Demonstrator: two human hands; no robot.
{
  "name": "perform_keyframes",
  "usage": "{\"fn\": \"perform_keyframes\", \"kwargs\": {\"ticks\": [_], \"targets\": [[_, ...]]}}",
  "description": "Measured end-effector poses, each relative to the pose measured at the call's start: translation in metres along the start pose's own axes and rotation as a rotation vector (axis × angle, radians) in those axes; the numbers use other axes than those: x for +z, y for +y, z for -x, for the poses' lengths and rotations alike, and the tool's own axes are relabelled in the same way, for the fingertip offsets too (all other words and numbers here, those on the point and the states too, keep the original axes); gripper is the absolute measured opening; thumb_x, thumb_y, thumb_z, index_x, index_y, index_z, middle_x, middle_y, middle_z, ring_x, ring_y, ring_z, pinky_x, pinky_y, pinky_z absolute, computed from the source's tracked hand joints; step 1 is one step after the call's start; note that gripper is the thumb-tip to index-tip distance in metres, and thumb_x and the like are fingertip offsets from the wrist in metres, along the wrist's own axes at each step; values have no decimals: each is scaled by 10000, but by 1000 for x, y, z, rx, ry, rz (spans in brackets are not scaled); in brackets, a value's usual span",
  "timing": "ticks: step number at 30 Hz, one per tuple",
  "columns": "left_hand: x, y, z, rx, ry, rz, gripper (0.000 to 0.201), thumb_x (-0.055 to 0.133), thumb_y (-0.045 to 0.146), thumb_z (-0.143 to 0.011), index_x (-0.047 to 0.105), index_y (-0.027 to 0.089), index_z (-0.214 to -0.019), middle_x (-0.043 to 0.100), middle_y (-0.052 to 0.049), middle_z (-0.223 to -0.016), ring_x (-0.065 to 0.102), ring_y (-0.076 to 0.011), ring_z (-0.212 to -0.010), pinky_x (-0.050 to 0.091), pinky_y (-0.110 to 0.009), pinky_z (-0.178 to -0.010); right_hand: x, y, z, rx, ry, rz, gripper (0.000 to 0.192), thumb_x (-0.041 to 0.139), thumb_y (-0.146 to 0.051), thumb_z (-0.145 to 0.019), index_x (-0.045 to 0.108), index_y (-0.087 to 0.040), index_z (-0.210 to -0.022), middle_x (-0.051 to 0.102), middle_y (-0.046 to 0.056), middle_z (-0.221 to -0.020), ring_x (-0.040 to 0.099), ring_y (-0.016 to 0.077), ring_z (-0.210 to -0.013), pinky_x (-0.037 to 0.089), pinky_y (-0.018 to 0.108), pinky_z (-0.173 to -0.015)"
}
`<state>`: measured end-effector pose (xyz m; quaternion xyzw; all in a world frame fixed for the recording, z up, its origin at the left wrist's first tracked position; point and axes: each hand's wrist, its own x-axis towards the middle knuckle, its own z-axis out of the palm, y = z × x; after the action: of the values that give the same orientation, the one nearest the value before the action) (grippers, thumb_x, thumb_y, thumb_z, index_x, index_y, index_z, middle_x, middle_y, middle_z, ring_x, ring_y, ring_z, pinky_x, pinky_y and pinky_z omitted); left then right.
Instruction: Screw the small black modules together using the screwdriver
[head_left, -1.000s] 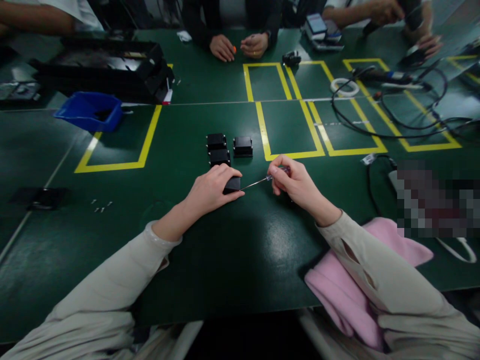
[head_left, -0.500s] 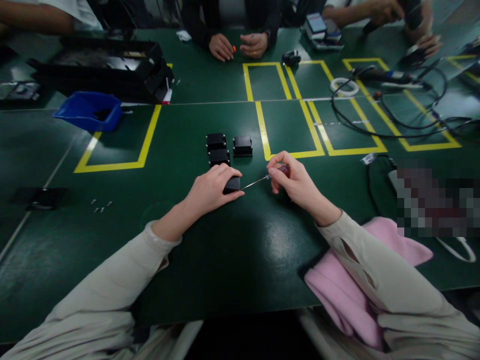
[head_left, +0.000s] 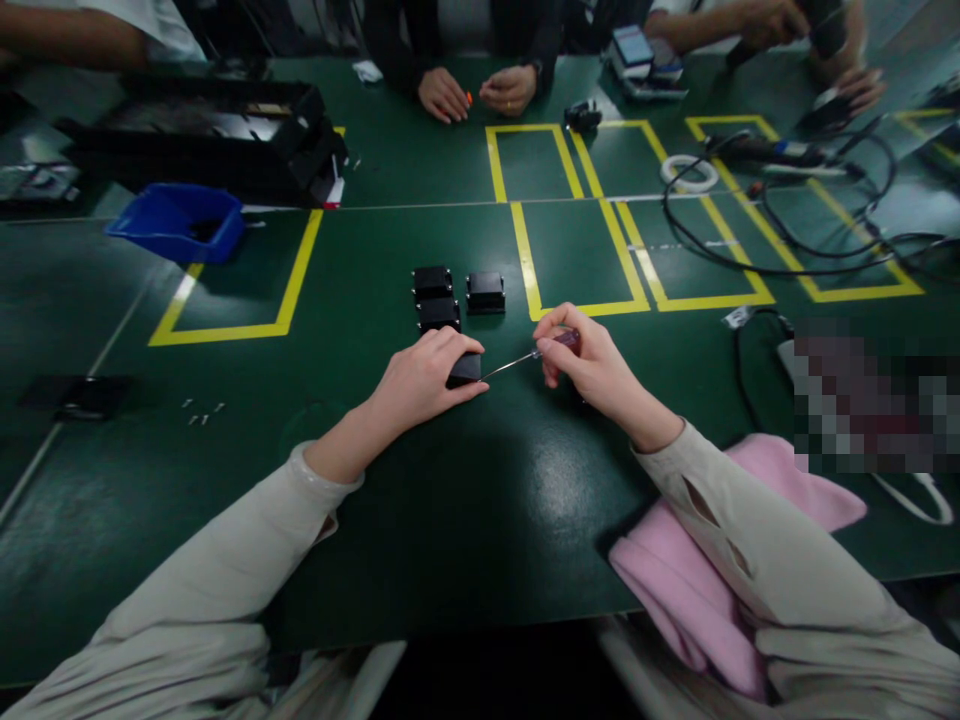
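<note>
My left hand (head_left: 433, 372) is closed around a small black box (head_left: 465, 370) on the green table, thumb along its near side. In my right hand (head_left: 581, 355) a screwdriver (head_left: 568, 342) with a dark translucent handle is pinched between the fingers. Its thin metal shaft points left, and the tip meets the box's right end near my left thumb. Whether a screw sits under the tip is too small to tell. Just beyond my left hand stand more black boxes (head_left: 433, 281) with small shiny bits at their corners; another black box (head_left: 486, 292) stands to their right.
Several small screws (head_left: 204, 420) lie left of my left forearm. A blue bin (head_left: 180, 222) and a long black tray (head_left: 296, 140) stand at the far left. A pink cloth (head_left: 667, 570) lies under my right forearm. Cables (head_left: 757, 268) spread at right. Across the table are co-workers' hands (head_left: 444, 95).
Both hands and the box stay where they were. The screwdriver handle looks slightly turned in my right fingers.
</note>
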<state>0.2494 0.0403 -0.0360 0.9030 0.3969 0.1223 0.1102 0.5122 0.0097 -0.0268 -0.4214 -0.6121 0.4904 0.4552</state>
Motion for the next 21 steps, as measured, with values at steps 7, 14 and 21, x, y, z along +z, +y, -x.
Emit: {"fn": "perform_keyframes", "kwargs": {"ticks": [7,14,21], "targets": [[0,-2,0,8,5,-2,412,745,462,-968,616,206,-1264,698,-106,-1226,669,-294,-1122,559,-378,-831,1,0,0,-3,-1,7,323,686,-487,-1018,542,-219,-910,491,-114,-510,525,85,-436,406,229,-487],[0,-1,0,7,-3,-1,411,743,459,-972,619,200,-1265,698,-112,-1232,671,-298,-1125,560,-386,-831,0,1,0,-2,3,3,255,699,-405,-1007,539,-220,-935,537,-107,-538,548,89,-453,432,236,-515],[2,-1,0,1,13,-13,407,764,444,-962,626,206,-1261,705,-106,-1228,676,-301,-1133,565,-393,-842,1,1,-1,8,5,-19,296,718,-450,-999,523,-229,-963,536,-113,-541,552,97,-450,425,236,-500]]}}
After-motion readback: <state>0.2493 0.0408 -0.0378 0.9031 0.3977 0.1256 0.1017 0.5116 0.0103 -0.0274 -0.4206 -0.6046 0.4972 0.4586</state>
